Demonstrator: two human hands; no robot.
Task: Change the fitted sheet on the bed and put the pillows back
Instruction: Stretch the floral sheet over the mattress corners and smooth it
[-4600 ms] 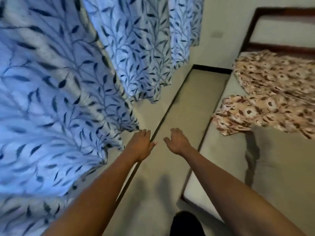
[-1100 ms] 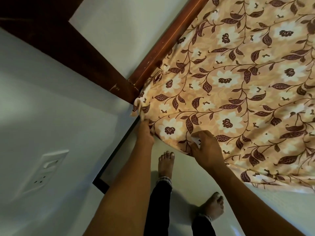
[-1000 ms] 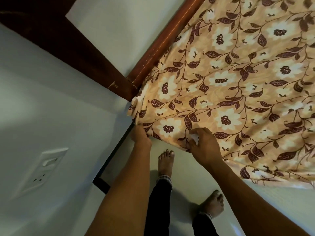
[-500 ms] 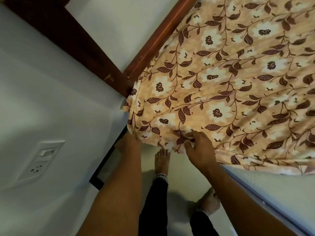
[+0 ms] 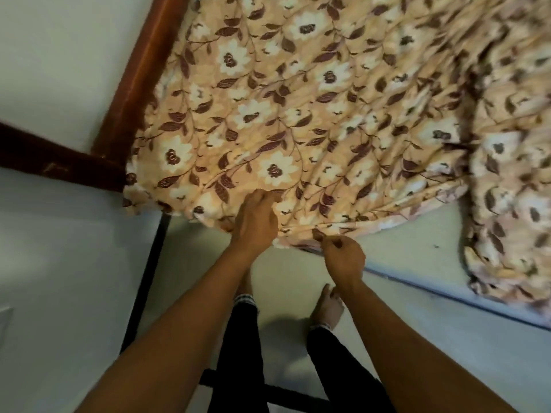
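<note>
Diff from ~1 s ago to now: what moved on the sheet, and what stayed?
Left hand let go of the corner by the wooden bed frame and moved along the side edge, now gripping the floral sheet from on top. Right hand slid the same way, pinching the hem. Unchanged: sheet corner at the frame; mattress bare further along.

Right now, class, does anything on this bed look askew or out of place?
The floral sheet lies crooked and bunched: a deep fold rucks up at the right, and bare mattress shows beyond its edge near the right hand.
</note>
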